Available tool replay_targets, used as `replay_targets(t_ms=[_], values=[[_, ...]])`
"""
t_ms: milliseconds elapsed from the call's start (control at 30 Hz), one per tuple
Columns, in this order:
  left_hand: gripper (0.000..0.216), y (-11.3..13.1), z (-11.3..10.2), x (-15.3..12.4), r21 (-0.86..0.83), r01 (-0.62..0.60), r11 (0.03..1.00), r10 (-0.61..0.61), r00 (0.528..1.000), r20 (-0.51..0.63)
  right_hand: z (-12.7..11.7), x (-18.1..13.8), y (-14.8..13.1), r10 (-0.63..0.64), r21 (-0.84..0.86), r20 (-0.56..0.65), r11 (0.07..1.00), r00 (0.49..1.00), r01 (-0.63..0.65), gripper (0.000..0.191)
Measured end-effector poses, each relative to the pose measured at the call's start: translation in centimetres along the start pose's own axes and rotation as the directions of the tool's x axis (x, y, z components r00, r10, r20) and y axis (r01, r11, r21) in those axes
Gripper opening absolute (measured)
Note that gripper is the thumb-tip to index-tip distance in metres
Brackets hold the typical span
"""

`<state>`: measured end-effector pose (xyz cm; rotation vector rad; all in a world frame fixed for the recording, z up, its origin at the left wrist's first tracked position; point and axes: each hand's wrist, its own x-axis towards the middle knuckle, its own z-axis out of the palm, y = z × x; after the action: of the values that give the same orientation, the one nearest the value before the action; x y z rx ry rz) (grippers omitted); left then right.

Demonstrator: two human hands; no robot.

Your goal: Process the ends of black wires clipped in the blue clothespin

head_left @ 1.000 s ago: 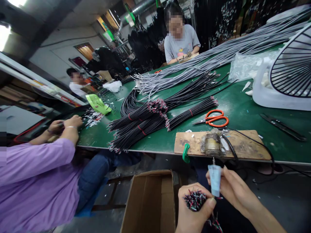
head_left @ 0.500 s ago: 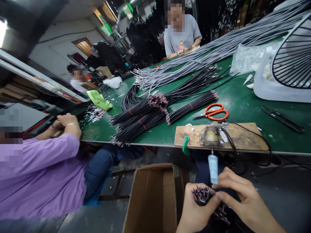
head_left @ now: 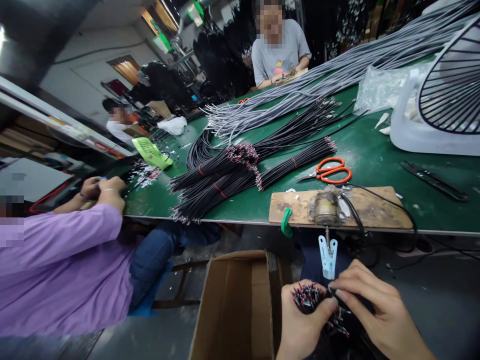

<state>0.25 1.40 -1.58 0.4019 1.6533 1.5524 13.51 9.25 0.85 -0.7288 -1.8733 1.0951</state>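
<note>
My left hand (head_left: 302, 325) is closed around a bundle of black wires (head_left: 310, 296) whose red and white stripped ends stick up out of my fist. My right hand (head_left: 375, 312) pinches at the wire ends beside it, and a light blue clothespin (head_left: 327, 256) stands upright from its fingers, its two legs spread. Both hands are below the near edge of the green table (head_left: 375, 165), just in front of a wooden board (head_left: 375, 212) with a small round solder pot (head_left: 325, 209) on it.
An open cardboard box (head_left: 234, 305) stands left of my hands. On the table lie bundles of black wires (head_left: 225, 182), grey cables (head_left: 337, 75), orange scissors (head_left: 332, 173), black snips (head_left: 435, 181) and a white fan (head_left: 438, 105). A person in purple (head_left: 63, 270) works at left; two more sit farther back.
My hands dropped slightly and drew together. The blue clothespin turned in my right hand, so its forked legs now show. The view shifted a little to the left.
</note>
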Motion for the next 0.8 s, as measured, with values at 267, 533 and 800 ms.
replay_targets(t_ms=[267,533,800], values=[[0.026,2.1,0.7,-0.3,0.124,-0.104,0.987,0.101,0.994,0.029,0.7,-0.2,0.2,0.004,-0.054,-0.017,0.999,1.0,-0.005,0.016],[0.017,1.5,0.1,0.2,0.149,-0.168,0.975,0.138,0.972,0.192,1.5,-0.6,0.9,0.355,0.309,0.072,0.881,0.932,-0.359,0.02],[0.042,2.1,0.7,-0.5,-0.213,0.149,0.966,-0.097,0.967,0.234,1.4,-0.7,1.3,0.357,0.463,0.054,0.818,0.933,-0.34,0.01]])
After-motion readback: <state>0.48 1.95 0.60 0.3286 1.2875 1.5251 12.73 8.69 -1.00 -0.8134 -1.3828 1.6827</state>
